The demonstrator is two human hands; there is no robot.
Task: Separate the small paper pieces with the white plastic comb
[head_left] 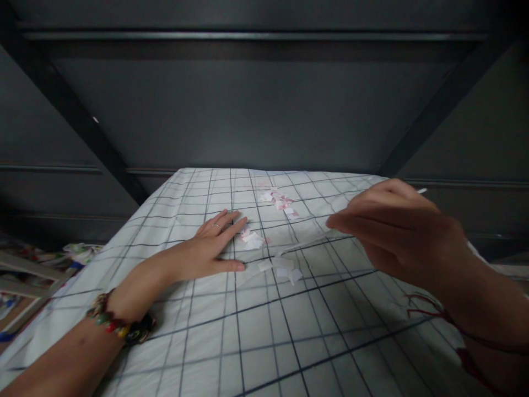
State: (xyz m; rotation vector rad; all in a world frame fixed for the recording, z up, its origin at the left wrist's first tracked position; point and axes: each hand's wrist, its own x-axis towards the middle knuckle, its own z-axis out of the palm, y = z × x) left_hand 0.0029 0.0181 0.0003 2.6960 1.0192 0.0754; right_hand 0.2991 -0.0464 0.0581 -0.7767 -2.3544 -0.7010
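My left hand lies palm down on the checked cloth, fingers spread and holding nothing. Beside its fingertips is a small heap of white and pink paper scraps. My right hand, blurred, pinches a thin white stick between closed fingers. One end of the stick slants down to the left, by a group of white paper pieces; the other end shows behind the hand. Whether its tip touches those pieces I cannot tell. Farther back lies another pile of pink-and-white scraps.
Dark grey panels with metal strips rise behind the cloth's far edge. At the lower left, past the cloth's edge, stands a pale rack with assorted items around it.
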